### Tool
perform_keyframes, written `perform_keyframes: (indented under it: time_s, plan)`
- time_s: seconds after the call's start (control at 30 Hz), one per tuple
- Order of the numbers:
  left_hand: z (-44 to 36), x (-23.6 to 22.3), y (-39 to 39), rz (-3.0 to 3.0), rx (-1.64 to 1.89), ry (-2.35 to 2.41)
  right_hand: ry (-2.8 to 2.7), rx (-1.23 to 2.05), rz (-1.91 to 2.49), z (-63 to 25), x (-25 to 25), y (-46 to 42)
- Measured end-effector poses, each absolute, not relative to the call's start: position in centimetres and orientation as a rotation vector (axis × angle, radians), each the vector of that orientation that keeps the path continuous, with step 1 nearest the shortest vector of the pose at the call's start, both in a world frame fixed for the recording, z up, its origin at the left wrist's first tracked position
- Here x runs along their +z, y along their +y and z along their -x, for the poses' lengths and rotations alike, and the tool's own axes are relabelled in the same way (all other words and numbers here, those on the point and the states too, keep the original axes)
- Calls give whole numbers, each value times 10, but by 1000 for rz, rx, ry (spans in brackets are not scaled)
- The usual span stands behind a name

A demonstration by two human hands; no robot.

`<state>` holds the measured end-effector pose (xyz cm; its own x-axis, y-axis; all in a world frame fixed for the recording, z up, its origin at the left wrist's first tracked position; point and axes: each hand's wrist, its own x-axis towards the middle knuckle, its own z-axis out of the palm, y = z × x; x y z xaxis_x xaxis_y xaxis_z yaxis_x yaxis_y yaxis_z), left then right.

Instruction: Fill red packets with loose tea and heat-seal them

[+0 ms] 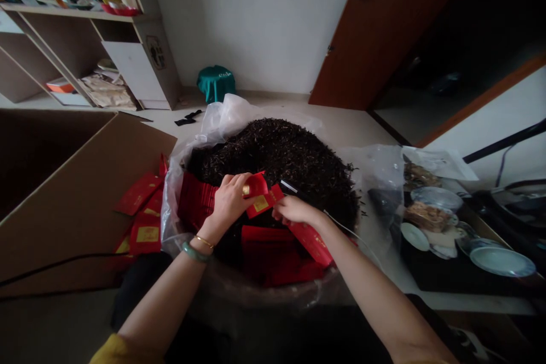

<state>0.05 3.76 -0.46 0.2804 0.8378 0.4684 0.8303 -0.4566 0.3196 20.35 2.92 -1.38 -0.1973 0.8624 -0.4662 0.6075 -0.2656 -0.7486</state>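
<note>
A big clear plastic bag (222, 119) holds a heap of dark loose tea leaves (281, 153). Rows of small red packets (196, 199) stand along its near edge. My left hand (230, 199) is closed on a small red packet with a gold label (260, 200), just above the heap. My right hand (292, 210) pinches the same packet's right end, fingers closed. A thin black tool (289, 186) lies on the leaves just behind it. More red packets (311, 242) lie under my right wrist.
An open cardboard box (63, 199) at the left holds more red packets (145, 233). A tray (430, 276) with bowls and plates (501, 260) sits at the right. Shelves (85, 17), a green stool (215, 82) and a brown door (384, 28) stand behind.
</note>
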Motion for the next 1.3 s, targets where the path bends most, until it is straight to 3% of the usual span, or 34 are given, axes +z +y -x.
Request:
perform_keyframes:
  time_s: [0.23,0.47,0.77,1.13,1.3]
  plan:
    - [-2,2,35,-2449,841,1690,-2107,960,1536,-189,-38,27]
    - [-7,-2,32,-2392,643,1545,-2646,616,1594,-183,-42,15]
    - [-9,-3,30,-2415,621,1341,-2710,606,1664,-178,-42,20]
    - [6,33,26,-2601,262,1376,-2967,401,1586,-170,-29,10]
    - [13,39,28,-2576,277,1371,-2975,346,1549,-168,-26,8]
